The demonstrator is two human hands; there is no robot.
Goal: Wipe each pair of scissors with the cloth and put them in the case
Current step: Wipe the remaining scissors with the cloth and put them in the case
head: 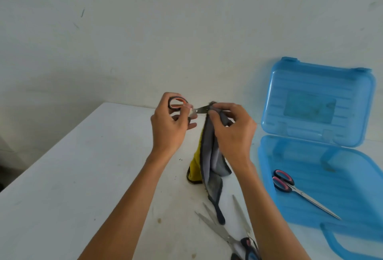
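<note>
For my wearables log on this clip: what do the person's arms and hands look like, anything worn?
Both are bare. The left hand and right hand show no gloves or rings, and neither wrist has a watch or band. The left forearm and right forearm are uncovered down to the frame's bottom edge; no sleeve is in view.

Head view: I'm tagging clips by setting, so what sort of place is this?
Likely a plain indoor work corner: a stained white table set against a scuffed white wall, with an open translucent blue plastic case on it.
</note>
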